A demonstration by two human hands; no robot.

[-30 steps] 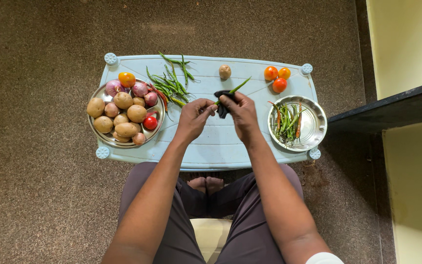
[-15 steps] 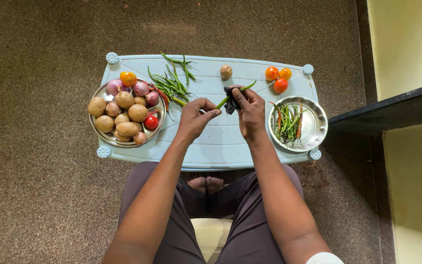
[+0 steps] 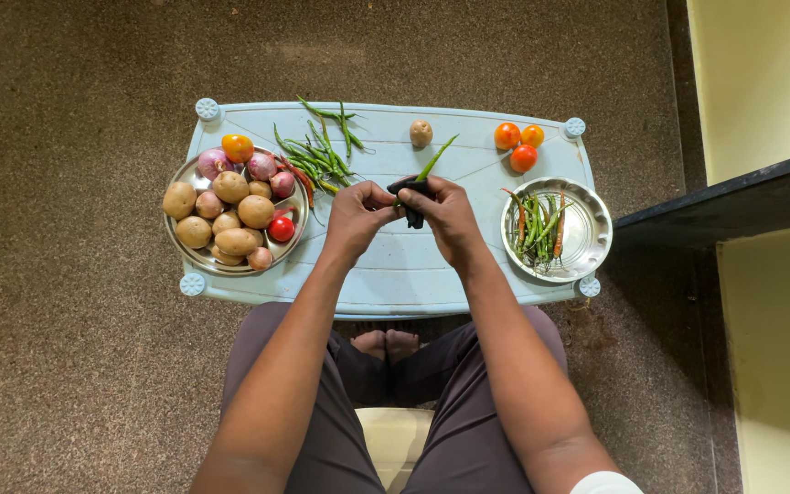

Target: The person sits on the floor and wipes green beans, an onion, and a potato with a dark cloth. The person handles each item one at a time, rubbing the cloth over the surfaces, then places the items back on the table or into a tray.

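Green chilli held over the middle of the pale blue table, tip pointing up and away toward the far edge. Left hand curled closed, fingertips pinching the chilli's near end. Right hand closed around a dark cloth, pressed against the chilli where the two hands meet; hands touching.

Left of the hands: steel plate piled with potatoes, onions, a red tomato and an orange one. Just beyond it, a loose heap of green chillies on the tabletop, a red one among them. Far edge: single small potato. Far right corner: three tomatoes, close together. Right: steel bowl holding green and red chillies. Person seated, knees under the near table edge.
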